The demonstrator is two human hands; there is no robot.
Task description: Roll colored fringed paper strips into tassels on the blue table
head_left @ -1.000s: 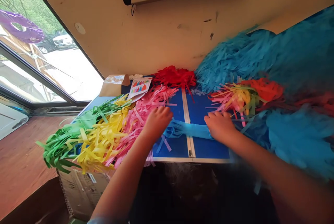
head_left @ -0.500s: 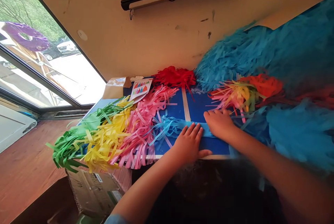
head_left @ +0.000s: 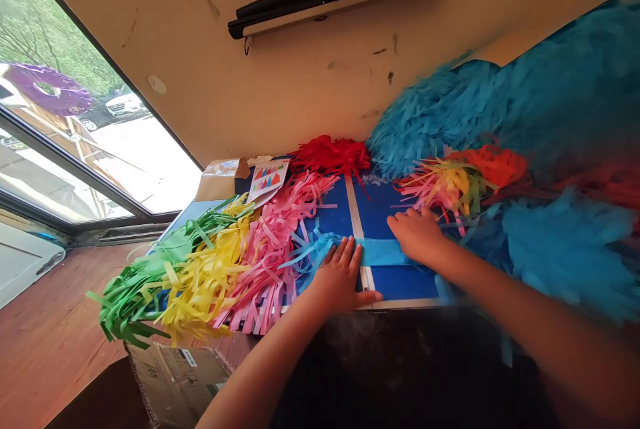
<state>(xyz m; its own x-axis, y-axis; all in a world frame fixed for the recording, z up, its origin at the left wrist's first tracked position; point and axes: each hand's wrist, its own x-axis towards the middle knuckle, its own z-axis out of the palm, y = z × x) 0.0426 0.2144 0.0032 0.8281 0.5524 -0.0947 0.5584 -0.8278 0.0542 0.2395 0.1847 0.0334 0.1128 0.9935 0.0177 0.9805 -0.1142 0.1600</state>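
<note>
My left hand point(head_left: 337, 282) lies flat with its fingers spread over the fringed end of a blue tissue paper tassel point(head_left: 380, 252). The tassel stretches flat across the blue table point(head_left: 395, 282), its cut strips fanning to the left. At its plain right end rests my right hand point(head_left: 417, 232), fingers curled; what is inside them is hidden. Left of my hands lie pink tassels point(head_left: 280, 235), yellow tassels point(head_left: 207, 275) and green tassels point(head_left: 150, 282), side by side with strips hanging over the table's front edge.
Red tissue fringe point(head_left: 333, 155) lies by the wall. A multicoloured bunch point(head_left: 450, 185) and large blue fringe heaps point(head_left: 450, 122) cover the right side. A printed card point(head_left: 270, 179) and a paper packet point(head_left: 220, 179) sit at the back left. A cardboard box point(head_left: 180, 375) stands below.
My left hand has slid left along the blue tassel, exposing more of its smooth band. My right hand stays at the right end, still curled. The view has tilted slightly.
</note>
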